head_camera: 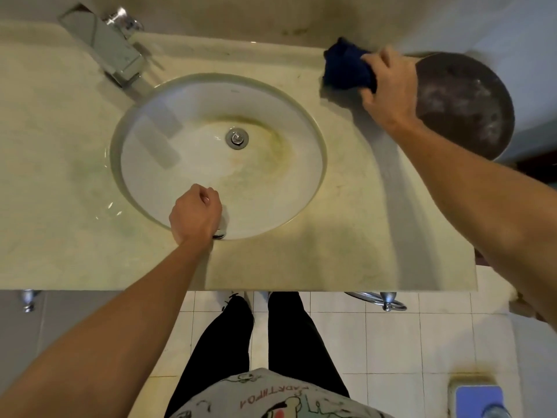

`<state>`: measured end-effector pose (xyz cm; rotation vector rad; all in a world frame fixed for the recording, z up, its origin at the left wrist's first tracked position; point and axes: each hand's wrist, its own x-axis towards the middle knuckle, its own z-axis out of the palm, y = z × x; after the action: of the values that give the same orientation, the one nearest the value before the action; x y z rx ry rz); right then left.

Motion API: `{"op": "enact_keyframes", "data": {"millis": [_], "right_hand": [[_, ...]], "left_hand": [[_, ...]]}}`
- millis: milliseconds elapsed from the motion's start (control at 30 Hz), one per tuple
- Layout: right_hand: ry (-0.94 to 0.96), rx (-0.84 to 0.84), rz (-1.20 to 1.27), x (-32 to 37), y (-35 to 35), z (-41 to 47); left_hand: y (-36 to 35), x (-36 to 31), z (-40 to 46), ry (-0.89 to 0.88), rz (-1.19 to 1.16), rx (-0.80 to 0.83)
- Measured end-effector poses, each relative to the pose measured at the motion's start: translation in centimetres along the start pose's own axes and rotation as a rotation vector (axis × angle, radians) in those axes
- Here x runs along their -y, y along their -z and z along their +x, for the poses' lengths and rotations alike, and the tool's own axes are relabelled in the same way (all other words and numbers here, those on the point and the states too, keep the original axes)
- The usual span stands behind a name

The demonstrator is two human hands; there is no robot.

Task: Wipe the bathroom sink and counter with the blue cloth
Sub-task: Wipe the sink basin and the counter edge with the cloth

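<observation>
A dark blue cloth (346, 67) is bunched up on the pale marble counter (60, 146) at the back right, close to the wall. My right hand (388, 89) grips the cloth and presses it onto the counter. The round white sink (271, 191) is set into the middle of the counter, with yellow-green stains around its metal drain (237, 138). My left hand (196, 212) is closed in a loose fist with nothing in it, resting at the sink's near rim.
A chrome faucet (111, 52) stands at the back left of the sink. A dark round metal basin (464, 104) sits at the counter's right end, just beside my right hand. Below the counter edge are white floor tiles, my legs and a blue object (479, 399).
</observation>
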<state>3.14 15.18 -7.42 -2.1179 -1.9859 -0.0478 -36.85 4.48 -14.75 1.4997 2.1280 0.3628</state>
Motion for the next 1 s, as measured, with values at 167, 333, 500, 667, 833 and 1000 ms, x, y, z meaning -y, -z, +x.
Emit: {"op": "enact_keyframes", "data": {"millis": [167, 333, 500, 667, 833, 1000], "right_hand": [[0.030, 0.209, -0.005, 1.6, -3.2, -3.9], [-0.035, 0.182, -0.003, 0.9, -1.5, -12.6], [-0.315, 0.225, -0.013, 6.6, -0.4, -22.4], [-0.484, 0.305, 0.361, 17.1, -0.2, -24.7], [-0.749, 0.229, 0.988, 21.4, 2.0, -22.6], [-0.720, 0.076, 1.169, 22.2, 4.7, -20.2]], "left_hand": [[0.0, -0.1, 0.1, 0.003, 0.042, 0.012], [0.4, -0.3, -0.1, -0.017, 0.032, 0.038], [1.2, -0.8, -0.8, -0.010, 0.017, 0.095], [2.4, -0.8, -1.0, 0.032, -0.134, 0.228], [5.2, -1.8, -1.8, 0.303, -0.698, 0.405], [7.9, -5.6, -4.4, 0.043, -0.721, 0.744]]}}
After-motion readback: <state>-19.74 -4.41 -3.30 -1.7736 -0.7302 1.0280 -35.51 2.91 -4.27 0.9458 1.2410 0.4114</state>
